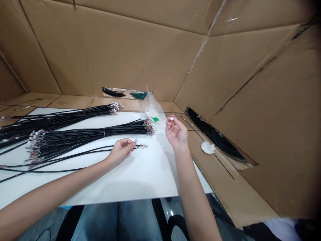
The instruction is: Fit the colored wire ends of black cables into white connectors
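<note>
Wire ends (136, 141) of black cable fan out past my left hand (121, 149), thumb and fingers pinching them just over white tabletop (140, 177). Another stripped end beside them. My right hand (177, 132) raised, palm toward me, fingers curled, small white piece (172, 118) held at fingertips; exact shape too small to tell. Clear plastic bag (153, 108) with green patch just beyond. Tied cable bundle (85, 134) behind left hand, second bundle (82, 113) farther back. Crumpled white scrap (208, 147) on cardboard (245, 194), right of my right forearm.
</note>
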A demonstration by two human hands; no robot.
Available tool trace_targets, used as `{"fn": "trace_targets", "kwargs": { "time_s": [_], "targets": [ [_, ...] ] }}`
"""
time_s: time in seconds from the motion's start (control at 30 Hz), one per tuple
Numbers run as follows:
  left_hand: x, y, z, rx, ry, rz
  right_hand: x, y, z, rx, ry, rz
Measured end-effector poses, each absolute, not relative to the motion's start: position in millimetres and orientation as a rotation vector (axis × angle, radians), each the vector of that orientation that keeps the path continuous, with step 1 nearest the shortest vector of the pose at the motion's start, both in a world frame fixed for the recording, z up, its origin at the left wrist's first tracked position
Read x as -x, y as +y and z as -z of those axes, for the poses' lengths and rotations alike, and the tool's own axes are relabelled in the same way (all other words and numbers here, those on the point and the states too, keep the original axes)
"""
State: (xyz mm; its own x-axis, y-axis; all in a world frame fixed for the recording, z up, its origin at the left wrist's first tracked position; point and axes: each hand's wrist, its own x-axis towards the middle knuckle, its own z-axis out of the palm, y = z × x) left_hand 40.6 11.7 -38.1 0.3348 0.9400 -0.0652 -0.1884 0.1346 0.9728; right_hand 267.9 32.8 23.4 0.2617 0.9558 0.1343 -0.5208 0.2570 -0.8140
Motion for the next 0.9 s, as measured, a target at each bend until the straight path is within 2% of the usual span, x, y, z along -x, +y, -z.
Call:
{"fn": "trace_targets", "kwargs": {
  "time_s": [0.2,0.37,0.9],
  "targets": [
    [-39.1,12.4,38.2,-1.093,0.858,-0.984,-279.2,37.2,-21.3,0.62,-0.509,-0.985],
    [-38.4,10.3,39.6,-1.11,0.871,-0.999,-266.7,39.9,-19.1,0.682,-0.555,-1.004],
    [-32.0,4.4,36.8,-1.27,0.847,-0.947,-205.3,17.2,-9.6,0.99,-1.447,-1.201]
  ]
}}
